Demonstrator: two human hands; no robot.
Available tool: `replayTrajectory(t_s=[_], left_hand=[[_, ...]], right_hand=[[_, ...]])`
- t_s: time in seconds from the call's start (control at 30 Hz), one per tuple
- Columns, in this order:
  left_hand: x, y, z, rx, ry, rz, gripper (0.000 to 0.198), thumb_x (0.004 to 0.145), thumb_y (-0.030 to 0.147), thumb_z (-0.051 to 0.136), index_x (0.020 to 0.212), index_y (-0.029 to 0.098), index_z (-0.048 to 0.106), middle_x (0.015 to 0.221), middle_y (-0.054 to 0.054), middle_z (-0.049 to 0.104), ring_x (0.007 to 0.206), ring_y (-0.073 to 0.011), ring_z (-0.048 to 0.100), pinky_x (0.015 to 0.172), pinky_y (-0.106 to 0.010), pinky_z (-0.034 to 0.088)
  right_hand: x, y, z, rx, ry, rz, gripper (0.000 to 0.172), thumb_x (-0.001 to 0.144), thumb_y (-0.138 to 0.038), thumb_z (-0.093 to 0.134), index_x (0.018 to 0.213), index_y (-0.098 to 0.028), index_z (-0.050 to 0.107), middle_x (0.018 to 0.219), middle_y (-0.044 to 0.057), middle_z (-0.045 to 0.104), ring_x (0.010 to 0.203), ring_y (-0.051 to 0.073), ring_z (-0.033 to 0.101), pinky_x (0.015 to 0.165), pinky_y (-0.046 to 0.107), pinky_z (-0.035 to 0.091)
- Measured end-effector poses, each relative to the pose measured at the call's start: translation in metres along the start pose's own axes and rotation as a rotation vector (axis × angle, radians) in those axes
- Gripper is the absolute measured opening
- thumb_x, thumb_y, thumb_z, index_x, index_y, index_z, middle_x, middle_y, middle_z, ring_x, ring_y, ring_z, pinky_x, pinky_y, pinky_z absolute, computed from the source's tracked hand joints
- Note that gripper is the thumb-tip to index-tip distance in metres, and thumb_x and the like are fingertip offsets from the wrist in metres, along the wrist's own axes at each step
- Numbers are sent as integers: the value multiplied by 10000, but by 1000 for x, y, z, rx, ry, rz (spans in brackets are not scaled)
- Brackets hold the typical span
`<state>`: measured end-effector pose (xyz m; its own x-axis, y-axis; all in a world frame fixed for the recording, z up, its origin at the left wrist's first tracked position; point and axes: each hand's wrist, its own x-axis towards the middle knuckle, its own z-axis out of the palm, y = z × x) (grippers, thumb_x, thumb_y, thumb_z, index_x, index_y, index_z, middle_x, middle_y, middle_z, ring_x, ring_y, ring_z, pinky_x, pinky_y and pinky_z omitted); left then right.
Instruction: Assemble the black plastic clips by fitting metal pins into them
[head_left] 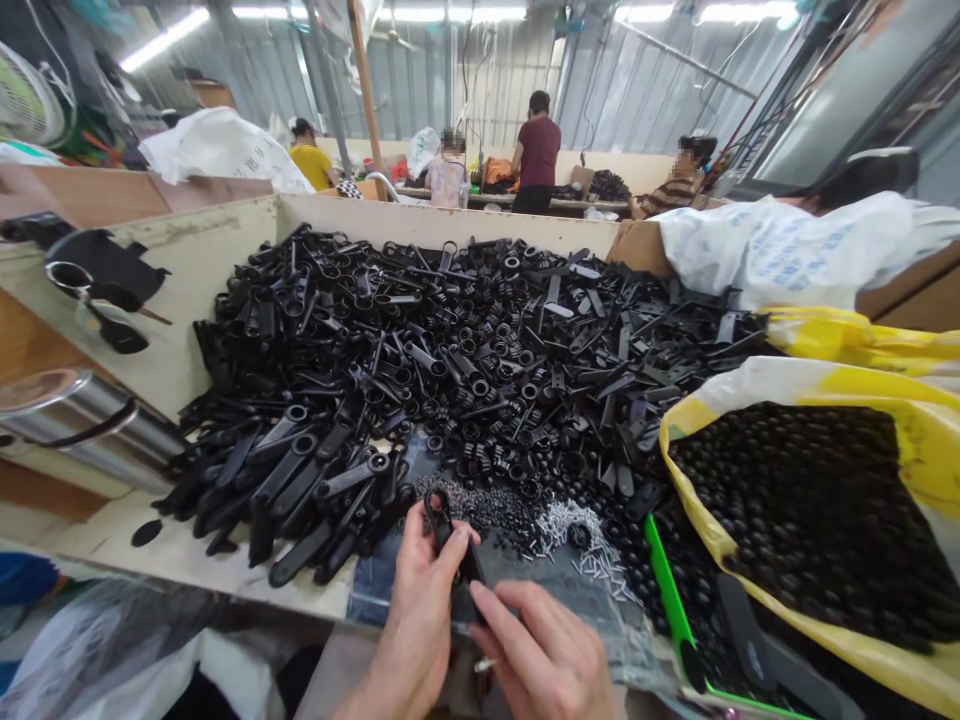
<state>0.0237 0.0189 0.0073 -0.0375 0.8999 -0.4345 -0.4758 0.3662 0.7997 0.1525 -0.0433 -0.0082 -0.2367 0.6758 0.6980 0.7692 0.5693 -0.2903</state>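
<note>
Your counter (112, 540) is a pale board with low walls at the back and left. A heap (465, 340) of black plastic parts covers most of it, with long handles (300, 490) fanned out at the front left. Near the front edge lie a dark cloth (375, 585) and scattered white pins (577, 535). A green tray (664, 590) and a yellow bag (922, 440) of black beads sit on the right.

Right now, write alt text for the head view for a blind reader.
The left hand grips a black plastic part, the right hand touching it, before a bin heaped with black parts and a yellow bag of black beads.
</note>
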Motion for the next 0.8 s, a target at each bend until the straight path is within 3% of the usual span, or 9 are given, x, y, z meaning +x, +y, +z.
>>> replayTrajectory(t_s=[0.1, 0.2, 0.33, 0.43, 0.6, 0.7, 0.8], left_hand=[[-4, 6, 0, -33, -97, -108, 654, 649, 435, 952, 1167, 240, 605, 914, 16, 734, 862, -141, 597, 769, -249, 440], [-7, 11, -1, -98, -199, -251, 602, 715, 463, 900, 1200, 235, 625, 1127, -55, 765, 957, -170, 602, 779, -273, 456], [-11, 14, -1, -277, -243, -344, 525, 650, 399, 914, 1095, 203, 716, 1245, -113, 752, 1106, -245, 601, 951, -355, 479], [-14, 13, 0, -298, -260, -346, 503, 640, 358, 927, 1086, 201, 757, 1290, -113, 739, 1186, -264, 580, 1028, -369, 466], [-16, 0, -4, -249, -285, -282, 428, 818, 386, 836, 1205, 234, 730, 1379, -85, 690, 1167, -224, 598, 1039, -350, 485], [-18, -7, -5, -235, -240, -234, 419, 904, 395, 767, 1296, 280, 674, 1317, -65, 715, 1145, -201, 622, 1031, -337, 495], [-20, -11, -3, -192, -212, -218, 393, 893, 411, 786, 1246, 264, 695, 1226, -65, 741, 1105, -190, 639, 989, -307, 512]], right_hand=[[-3, 9, -8, 54, 33, 29, 211, 1054, -166, 566, 1204, -127, 709, 881, 97, 769, 724, 187, 755, 649, 239, 619], [-4, 14, -15, 191, 71, 157, 229, 1059, -181, 579, 1250, -158, 704, 948, 93, 766, 798, 164, 761, 692, 206, 622], [1, 9, -12, 253, 120, 189, 222, 1051, -183, 600, 1240, -165, 715, 954, 86, 769, 806, 157, 762, 708, 205, 628], [4, 4, -2, 202, 173, 150, 202, 1045, -177, 609, 1205, -146, 727, 931, 95, 777, 780, 168, 767, 684, 214, 629], [5, 0, 7, 183, 216, 168, 184, 1048, -177, 602, 1174, -138, 730, 912, 94, 782, 768, 169, 768, 677, 221, 626], [2, 0, 9, 164, 211, 165, 180, 1046, -182, 604, 1170, -138, 728, 880, 85, 781, 723, 170, 755, 640, 232, 614], [-3, -1, 15, 107, 211, 167, 196, 1046, -190, 602, 1179, -145, 738, 849, 75, 776, 687, 172, 743, 603, 242, 589]])
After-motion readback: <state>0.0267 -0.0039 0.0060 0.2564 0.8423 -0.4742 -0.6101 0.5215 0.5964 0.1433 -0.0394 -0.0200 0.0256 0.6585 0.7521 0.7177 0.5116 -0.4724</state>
